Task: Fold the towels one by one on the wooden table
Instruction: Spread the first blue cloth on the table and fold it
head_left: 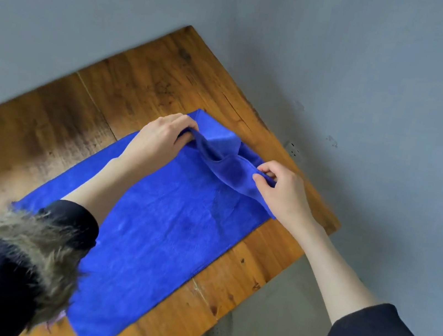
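Fingers of both hands are closed on the far end of one blue towel. Those of the left hand curl round the far left corner, and those of the right hand pinch the hemmed edge at the far right corner between thumb and forefinger. Between the two grips the cloth is raised off the wooden counter and sags in a loose trough, with a bit of the far edge turned over just beyond the left fingers.

Everything nearer than the fingers lies flat and spread along the counter, its near end running under the dark, fur-trimmed sleeves. By my reading the first fold is only starting: the far end is lifted but not yet laid over the rest, so this towel has all its folds left to make. No other towels, folded or waiting, show in view, so I cannot tell how many remain.

Both forearms are bare and stretched forward, sleeves pushed back, the wrists roughly level, palms facing down over the cloth.
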A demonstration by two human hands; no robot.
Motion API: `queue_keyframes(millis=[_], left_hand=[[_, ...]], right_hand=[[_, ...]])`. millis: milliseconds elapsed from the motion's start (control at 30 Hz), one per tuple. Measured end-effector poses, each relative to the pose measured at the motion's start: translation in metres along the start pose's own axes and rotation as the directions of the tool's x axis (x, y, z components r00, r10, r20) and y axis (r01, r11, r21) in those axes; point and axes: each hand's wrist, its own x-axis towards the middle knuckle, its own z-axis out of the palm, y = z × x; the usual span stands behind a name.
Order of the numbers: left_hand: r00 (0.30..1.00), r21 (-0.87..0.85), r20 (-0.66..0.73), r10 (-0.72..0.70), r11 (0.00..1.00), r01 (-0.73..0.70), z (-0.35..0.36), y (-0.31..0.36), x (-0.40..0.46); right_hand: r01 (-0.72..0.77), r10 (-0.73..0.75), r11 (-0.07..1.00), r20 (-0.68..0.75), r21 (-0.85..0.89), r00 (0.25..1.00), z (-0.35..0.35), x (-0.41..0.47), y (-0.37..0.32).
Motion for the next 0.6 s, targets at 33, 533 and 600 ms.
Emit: queue_keyframes(millis=[33,533,600], left_hand=[[1.0,0.038,-0.01,0.014,0.999,-0.013,-0.01,-0.005,-0.009],[0.993,0.234,0.111,-0.028,0.972,0.001,-0.123,-0.116,-0.223],[0.974,0.243,0.193,-0.117,0.968,0.068,-0.116,-0.132,-0.249]], right_hand=[[0.021,-0.021,1.0,-0.005,0.003,1.0,0.005,-0.007,-0.01],[0.14,-0.105,0.979,0.227,-0.146,0.968,0.171,-0.141,-0.152],[0.086,-0.015,0.978,0.348,-0.189,0.937,0.196,-0.155,-0.152]])
